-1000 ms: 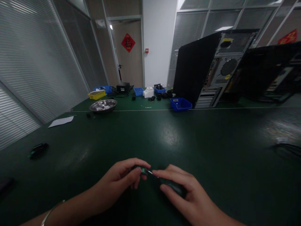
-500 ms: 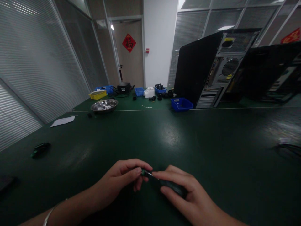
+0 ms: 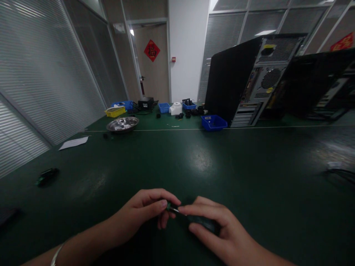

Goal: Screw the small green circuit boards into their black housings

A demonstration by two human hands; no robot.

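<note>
Pinched in the left hand (image 3: 145,207), a small green part (image 3: 168,206) sits near centre above the green table (image 3: 155,159); the right hand (image 3: 223,223) grips a dark-handled tool (image 3: 204,222), its shaft (image 3: 174,210) pointing left towards the part; holding both steady and aligned should help.

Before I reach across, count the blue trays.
4. A blue tray partly hidden behind the yellow tray; another left of the white device; a third right of it, holding black items; a fourth beside the computer case. Others may be hidden.
</note>
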